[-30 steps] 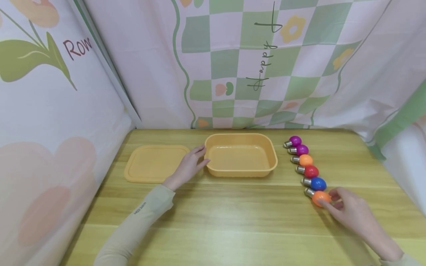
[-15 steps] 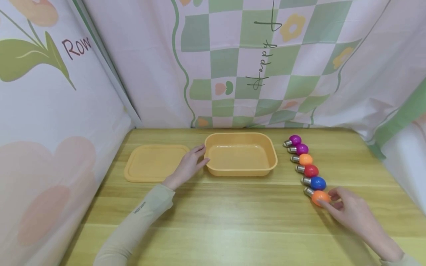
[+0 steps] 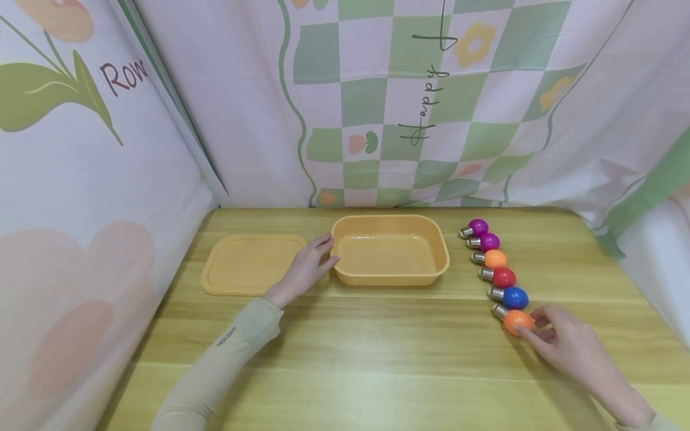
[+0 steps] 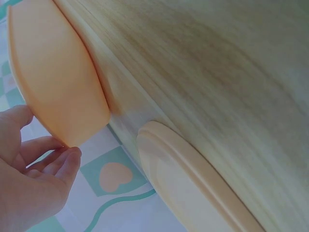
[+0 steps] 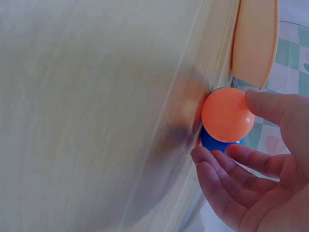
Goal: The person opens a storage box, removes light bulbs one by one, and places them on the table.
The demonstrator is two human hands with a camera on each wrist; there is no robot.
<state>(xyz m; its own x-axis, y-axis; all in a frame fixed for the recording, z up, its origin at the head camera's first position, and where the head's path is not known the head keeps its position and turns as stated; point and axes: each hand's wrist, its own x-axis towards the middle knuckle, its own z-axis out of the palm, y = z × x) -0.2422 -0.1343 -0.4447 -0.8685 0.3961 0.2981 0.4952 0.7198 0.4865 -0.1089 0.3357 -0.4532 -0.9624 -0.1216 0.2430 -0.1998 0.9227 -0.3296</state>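
Observation:
Six-part row aside, the nearest orange light bulb (image 3: pixel 518 322) lies on its side at the front of several coloured bulbs. My right hand (image 3: pixel 574 344) is at its round end, thumb on one side and index fingertip on the other, pinching it lightly. In the right wrist view the orange bulb's round end faces the camera, partly covering the blue bulb (image 5: pixel 218 141). A yellow plastic box (image 3: pixel 390 279) stands uncovered, with nothing in it. My left hand (image 3: pixel 303 270) rests its fingertips and thumb against the box's left end, fingers spread.
Beyond the blue bulb (image 3: pixel 516 298) lie a red bulb (image 3: pixel 504 278), a lighter orange bulb (image 3: pixel 495 259) and two purple bulbs. The yellow lid (image 3: pixel 245 266) lies flat left of the box, under my left forearm's side. Printed curtains (image 3: pixel 366 108) border the wooden table (image 3: pixel 377 359).
The nearest orange bulb has shifted very slightly left and toward the front edge at my right fingertips. Both hands and the box stay where they were.

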